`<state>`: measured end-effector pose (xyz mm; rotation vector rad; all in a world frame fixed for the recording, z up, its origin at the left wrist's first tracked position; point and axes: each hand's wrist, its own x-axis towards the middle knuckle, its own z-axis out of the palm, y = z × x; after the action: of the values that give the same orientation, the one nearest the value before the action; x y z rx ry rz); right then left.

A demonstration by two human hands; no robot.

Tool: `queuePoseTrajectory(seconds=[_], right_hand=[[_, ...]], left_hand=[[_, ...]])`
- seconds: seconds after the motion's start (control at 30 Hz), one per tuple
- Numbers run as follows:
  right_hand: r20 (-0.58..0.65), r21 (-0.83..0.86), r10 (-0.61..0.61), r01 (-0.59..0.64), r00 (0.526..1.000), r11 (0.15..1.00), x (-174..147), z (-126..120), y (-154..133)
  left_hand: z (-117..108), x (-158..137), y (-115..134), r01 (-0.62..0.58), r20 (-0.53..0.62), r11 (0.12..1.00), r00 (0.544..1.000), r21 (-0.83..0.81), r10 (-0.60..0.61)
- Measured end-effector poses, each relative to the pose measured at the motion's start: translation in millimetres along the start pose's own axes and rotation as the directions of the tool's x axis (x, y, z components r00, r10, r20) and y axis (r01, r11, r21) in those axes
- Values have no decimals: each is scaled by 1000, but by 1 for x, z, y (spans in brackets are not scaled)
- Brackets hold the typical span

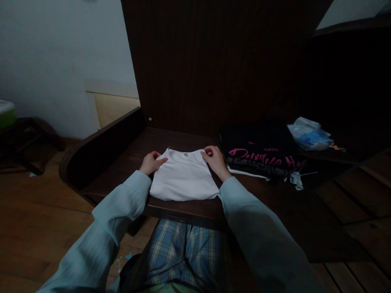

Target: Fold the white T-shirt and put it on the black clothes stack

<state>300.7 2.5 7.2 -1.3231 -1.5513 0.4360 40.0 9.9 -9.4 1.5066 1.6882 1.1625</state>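
Observation:
A white T-shirt (184,178), folded into a compact block, lies on the dark wooden desktop (116,177) in front of me. Its collar with a small dark label faces the far side. At the far left corner, my left hand (152,162) pinches the fabric between thumb and fingers. My right hand (214,159) grips the far right corner the same way, its fingers closed on the cloth. The near edge of the shirt looks like a rounded fold close to the desk's front edge.
To the right sits a stack of dark clothing (260,147) with pink lettering. Beyond it is a crumpled plastic bag (309,134). A raised wooden side (101,146) bounds the desk at left. A green-and-white container (1,114) rests on a dark stool (27,135).

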Motion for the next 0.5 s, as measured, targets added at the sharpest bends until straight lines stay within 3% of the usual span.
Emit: queuePoseTrajectory(seconds=[0.1, 0.27, 0.37, 0.43, 0.5], right_hand=[[202, 100, 18, -39, 979, 994, 15, 11, -20], [517, 166, 66, -176, 853, 970, 29, 54, -45], [584, 215, 81, -251, 808, 944, 26, 83, -52], [562, 260, 104, -295, 821, 919, 25, 98, -55], [522, 282, 136, -320, 842, 904, 25, 108, -57]], left_hand=[[0, -6, 2, -102, -10, 993, 995, 65, 103], [-2, -14, 3, -339, -17, 932, 939, 128, 344], [-1, -15, 2, -406, 1, 909, 913, 95, 408], [1, -13, 0, -405, 3, 914, 914, -21, 405], [3, -10, -2, -331, -18, 920, 942, -208, 335]])
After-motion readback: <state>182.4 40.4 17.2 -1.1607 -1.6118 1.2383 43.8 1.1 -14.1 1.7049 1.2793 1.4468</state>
